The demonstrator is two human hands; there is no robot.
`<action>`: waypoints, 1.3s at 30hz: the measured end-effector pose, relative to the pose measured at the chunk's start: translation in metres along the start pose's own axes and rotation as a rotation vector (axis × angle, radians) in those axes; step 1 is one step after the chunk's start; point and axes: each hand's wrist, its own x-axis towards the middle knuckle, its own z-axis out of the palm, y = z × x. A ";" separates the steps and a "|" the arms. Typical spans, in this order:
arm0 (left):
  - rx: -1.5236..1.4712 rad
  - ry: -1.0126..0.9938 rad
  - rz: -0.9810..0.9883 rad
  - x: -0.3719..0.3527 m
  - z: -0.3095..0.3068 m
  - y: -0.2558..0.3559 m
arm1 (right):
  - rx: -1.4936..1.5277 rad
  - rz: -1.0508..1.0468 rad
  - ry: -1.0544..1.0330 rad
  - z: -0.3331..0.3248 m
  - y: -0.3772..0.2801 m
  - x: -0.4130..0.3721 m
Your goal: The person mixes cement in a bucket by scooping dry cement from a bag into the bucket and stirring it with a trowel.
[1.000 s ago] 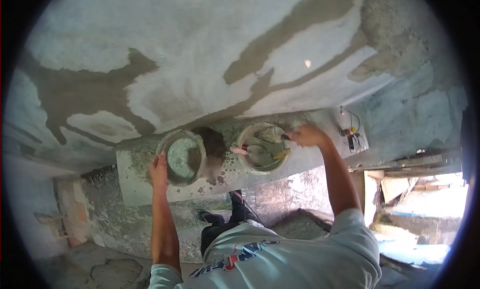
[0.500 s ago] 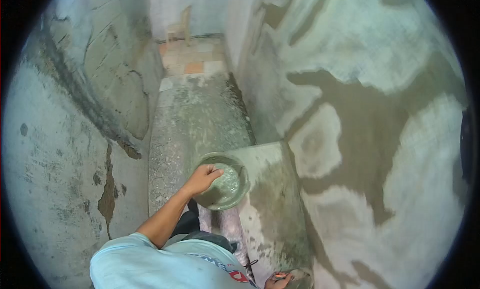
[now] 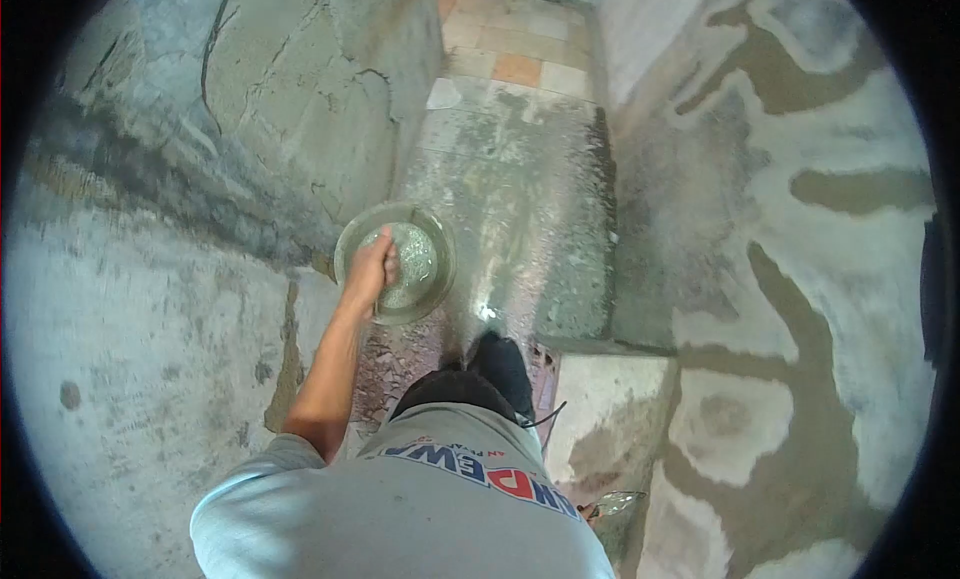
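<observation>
Currently yr L hand is clamped on the bucket, approx 9 o'clock. Yr R hand, well apart, is mostly hidden at 5 o'clock nr a shiny blade; can't tell its grip.

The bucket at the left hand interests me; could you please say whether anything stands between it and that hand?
Nothing visible does: the left hand holds the bucket directly at its near side. The stained wall on the left is beside them, not between.
</observation>
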 end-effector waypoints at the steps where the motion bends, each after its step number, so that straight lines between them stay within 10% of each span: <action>1: -0.055 0.066 -0.014 0.020 -0.005 0.013 | -0.036 -0.027 0.005 0.026 -0.020 0.002; 7: -0.006 0.369 0.013 0.139 -0.030 0.075 | -0.300 -0.225 -0.293 0.226 -0.213 0.044; 10: 0.001 0.581 -0.033 0.186 -0.005 0.117 | -0.110 -0.970 -0.105 0.387 -0.277 0.098; 12: -0.033 0.558 0.001 0.225 -0.004 0.135 | -0.038 -0.564 -0.618 0.478 -0.370 0.112; 13: -0.040 0.600 0.002 0.233 0.009 0.148 | -0.213 -0.947 -0.464 0.523 -0.430 0.097; 16: -0.076 0.683 0.013 0.289 0.031 0.186 | -0.131 -1.254 -0.734 0.649 -0.598 0.051; 23: -0.191 0.744 0.031 0.474 0.087 0.211 | -0.143 -1.113 -1.062 0.885 -0.817 -0.019; 26: -0.272 0.765 -0.036 0.570 0.104 0.229 | -0.389 -1.237 -0.979 0.937 -0.852 -0.015; 39: -0.506 0.817 -0.100 0.911 0.239 0.358 | -0.140 -0.242 -0.957 1.127 -0.877 0.081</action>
